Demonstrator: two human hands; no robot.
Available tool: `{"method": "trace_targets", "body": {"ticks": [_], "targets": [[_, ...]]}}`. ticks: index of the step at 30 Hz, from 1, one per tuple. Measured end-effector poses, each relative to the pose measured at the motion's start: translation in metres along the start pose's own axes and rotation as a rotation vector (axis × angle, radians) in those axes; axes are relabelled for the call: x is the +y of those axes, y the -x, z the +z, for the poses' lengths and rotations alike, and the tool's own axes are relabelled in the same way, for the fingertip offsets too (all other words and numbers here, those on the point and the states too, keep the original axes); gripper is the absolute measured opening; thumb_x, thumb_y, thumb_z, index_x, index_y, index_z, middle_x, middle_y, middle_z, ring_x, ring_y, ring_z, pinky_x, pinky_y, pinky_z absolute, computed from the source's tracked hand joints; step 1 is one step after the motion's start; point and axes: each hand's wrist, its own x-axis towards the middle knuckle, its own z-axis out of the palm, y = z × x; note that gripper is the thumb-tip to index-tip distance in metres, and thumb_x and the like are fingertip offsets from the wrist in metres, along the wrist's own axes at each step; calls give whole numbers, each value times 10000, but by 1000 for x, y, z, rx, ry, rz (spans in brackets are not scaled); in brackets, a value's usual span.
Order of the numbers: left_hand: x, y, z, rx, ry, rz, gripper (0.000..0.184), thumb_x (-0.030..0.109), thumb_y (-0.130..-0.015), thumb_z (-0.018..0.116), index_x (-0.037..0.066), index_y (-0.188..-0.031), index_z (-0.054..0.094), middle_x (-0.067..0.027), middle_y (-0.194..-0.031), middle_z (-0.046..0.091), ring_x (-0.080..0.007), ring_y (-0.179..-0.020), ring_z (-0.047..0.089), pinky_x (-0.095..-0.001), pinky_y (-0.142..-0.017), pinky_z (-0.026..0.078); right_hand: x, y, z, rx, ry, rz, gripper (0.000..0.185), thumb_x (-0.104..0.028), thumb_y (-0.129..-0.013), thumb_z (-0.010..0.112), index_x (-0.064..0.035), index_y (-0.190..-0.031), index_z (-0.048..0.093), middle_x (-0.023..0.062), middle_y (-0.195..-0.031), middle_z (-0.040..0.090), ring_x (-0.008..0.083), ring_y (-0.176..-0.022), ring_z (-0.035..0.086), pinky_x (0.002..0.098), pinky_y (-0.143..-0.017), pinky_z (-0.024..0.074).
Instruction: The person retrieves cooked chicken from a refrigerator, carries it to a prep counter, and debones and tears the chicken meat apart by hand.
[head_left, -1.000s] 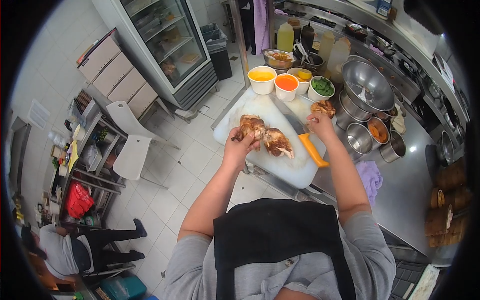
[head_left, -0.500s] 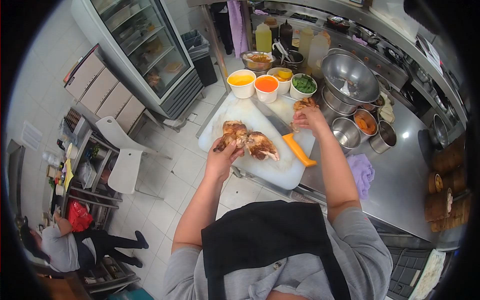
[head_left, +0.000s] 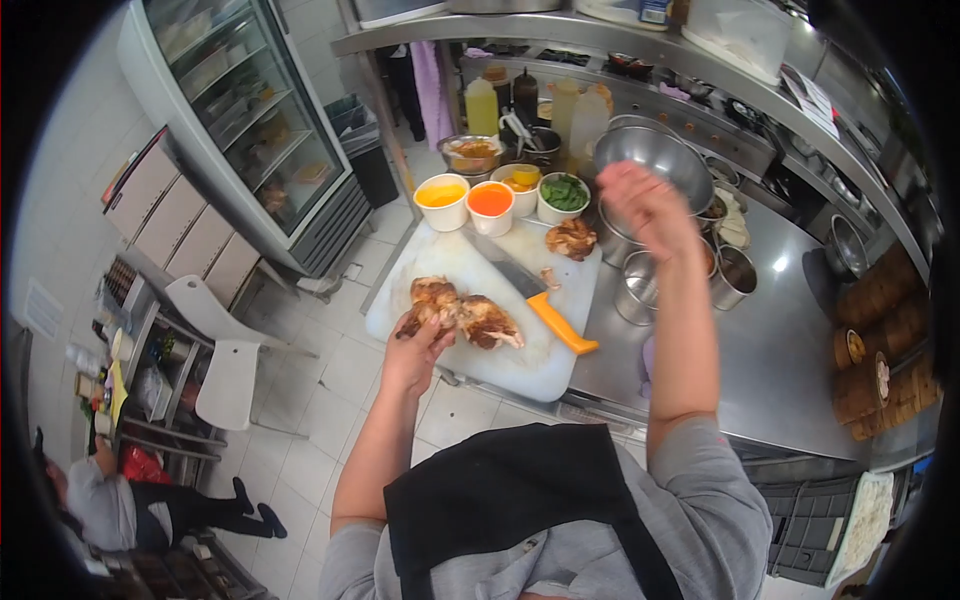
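Observation:
My left hand (head_left: pixel 415 350) grips the left part of a browned piece of cooked meat (head_left: pixel 484 322) lying on the white cutting board (head_left: pixel 540 375). My right hand (head_left: pixel 645 205) is raised in front of the big metal bowl (head_left: pixel 690 160), blurred by motion; whether its fingers hold anything cannot be made out. A knife with an orange handle (head_left: pixel 562 324) rests on the board, its blade pointing up and left. Another browned meat piece (head_left: pixel 571 240) sits at the board's upper right, with a small scrap below it.
White tubs of yellow sauce (head_left: pixel 442 203), orange sauce (head_left: pixel 490 205) and green leaves (head_left: pixel 563 198) stand behind the board. Metal pots (head_left: pixel 637 285) are at its right. Squeeze bottles (head_left: pixel 482 107) stand farther back. A person (head_left: pixel 105 500) is at the lower left.
My right hand has left the small meat piece and risen up and right toward the bowl. My left hand still grips the larger meat. The camera view has shifted.

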Motion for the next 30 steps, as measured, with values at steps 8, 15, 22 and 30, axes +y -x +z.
{"method": "trace_targets", "body": {"ticks": [8,15,22,30], "targets": [[-2,6,5,-28,-36,49,332,58,-869,579,-29,-1165,457,-126,-1070,585,-207,-944,600,-299,-794,511,-33,-42,-26,492,2258,458,292,-280,-757,663,-64,-953,660,131,-1055,633,305,-1021,581,411,-902,431],[-2,13,12,-1,-124,94,329,38,-863,581,-52,-1151,451,-129,-1081,559,-199,-950,590,-306,-856,513,56,45,118,-255,1175,-12,187,-70,-764,633,-69,-952,639,98,-942,595,249,-944,567,330,-820,467],[1,17,5,26,-168,108,335,50,-881,564,-38,-1185,455,-124,-1100,545,-184,-959,576,-286,-822,525,145,75,154,-455,1370,-365,209,-60,-727,660,-17,-926,612,133,-933,582,317,-903,548,392,-783,464],[-10,14,-7,61,163,48,305,96,-941,462,-14,-1223,427,-110,-1114,556,-222,-979,573,-373,-826,490,160,85,165,-460,1359,-282,207,-54,-704,676,-8,-886,590,156,-905,552,330,-900,552,416,-741,472]]}}
